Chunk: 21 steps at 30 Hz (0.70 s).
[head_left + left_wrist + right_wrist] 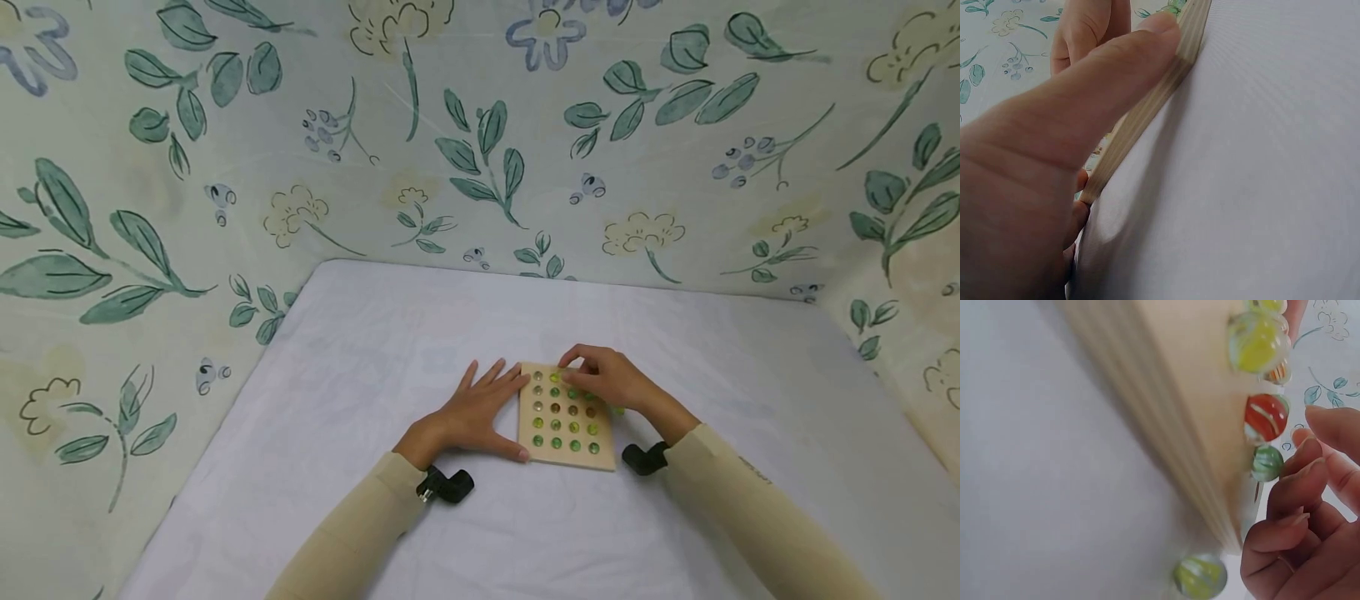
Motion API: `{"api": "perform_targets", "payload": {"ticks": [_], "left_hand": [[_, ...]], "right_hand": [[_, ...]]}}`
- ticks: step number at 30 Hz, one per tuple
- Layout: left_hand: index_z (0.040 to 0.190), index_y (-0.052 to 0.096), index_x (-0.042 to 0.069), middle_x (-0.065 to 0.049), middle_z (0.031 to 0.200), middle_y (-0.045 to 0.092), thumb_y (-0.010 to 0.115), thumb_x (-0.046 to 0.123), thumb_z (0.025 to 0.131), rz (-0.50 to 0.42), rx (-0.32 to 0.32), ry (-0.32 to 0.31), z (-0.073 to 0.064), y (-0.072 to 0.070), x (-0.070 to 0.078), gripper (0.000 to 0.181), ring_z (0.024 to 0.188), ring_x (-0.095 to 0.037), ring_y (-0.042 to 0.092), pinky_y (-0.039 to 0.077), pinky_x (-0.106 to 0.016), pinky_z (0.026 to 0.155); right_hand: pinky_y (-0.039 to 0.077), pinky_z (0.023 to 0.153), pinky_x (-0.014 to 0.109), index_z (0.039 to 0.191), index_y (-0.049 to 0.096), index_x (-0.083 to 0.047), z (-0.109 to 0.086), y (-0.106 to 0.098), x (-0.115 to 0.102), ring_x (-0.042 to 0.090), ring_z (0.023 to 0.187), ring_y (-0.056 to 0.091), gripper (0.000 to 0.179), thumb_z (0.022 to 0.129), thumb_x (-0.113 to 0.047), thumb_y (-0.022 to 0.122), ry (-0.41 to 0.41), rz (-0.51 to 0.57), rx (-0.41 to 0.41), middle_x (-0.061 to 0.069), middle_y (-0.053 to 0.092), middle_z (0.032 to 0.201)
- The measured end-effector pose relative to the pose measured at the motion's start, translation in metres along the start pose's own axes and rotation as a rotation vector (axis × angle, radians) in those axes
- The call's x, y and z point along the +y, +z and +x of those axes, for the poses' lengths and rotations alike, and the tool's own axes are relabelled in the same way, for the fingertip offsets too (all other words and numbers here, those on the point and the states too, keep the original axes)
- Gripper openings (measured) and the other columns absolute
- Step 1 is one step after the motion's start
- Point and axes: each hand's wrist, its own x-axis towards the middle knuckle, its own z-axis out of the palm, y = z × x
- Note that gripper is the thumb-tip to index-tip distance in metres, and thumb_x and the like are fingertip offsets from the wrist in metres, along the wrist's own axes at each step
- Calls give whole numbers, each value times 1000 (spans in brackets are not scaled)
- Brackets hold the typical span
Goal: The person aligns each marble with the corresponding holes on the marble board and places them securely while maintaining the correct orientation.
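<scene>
A square wooden board (pixel 570 457) with rows of glass marbles lies flat on the table in the head view. Against its left side rests my left hand (pixel 471 417), fingers spread, its thumb at the near left corner. Over the board's far right part is my right hand (pixel 617 380), fingers bent. Its thumb and index fingertips are close to a yellow marble (pixel 555 377) in the far row; whether they pinch anything is hidden. From the right wrist, I see a red marble (pixel 1266 417) and a green marble (pixel 1267 464) on the board near the bent fingers.
A loose yellow-green marble (pixel 1200 575) lies on the white cloth (pixel 420 308) just off the board's right edge. Flower-patterned fabric (pixel 480 150) stands up behind the table and at both sides. Black wrist cameras (pixel 450 485) are strapped over the beige sleeves.
</scene>
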Motion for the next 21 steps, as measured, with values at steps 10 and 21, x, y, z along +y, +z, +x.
{"api": "perform_targets", "payload": {"ticks": [10, 21], "left_hand": [[156, 14, 23, 4, 162, 7, 63, 79, 68, -6, 4, 4, 0, 1, 0, 116, 148, -19, -5, -11, -49, 116], [156, 14, 22, 3, 162, 7, 63, 80, 68, 3, 3, 7, 0, 1, 0, 116, 148, -20, -5, -11, -49, 116]], "right_hand": [[43, 53, 29, 112, 64, -13, -11, -6, 8, 19, 64, 50, 21, 94, -25, 64, -13, -21, 29, 5, 58, 73], [41, 51, 28, 109, 64, -14, -25, -10, 18, 19, 61, 47, 19, 93, -25, 65, 2, -27, 61, 3, 54, 70]]}}
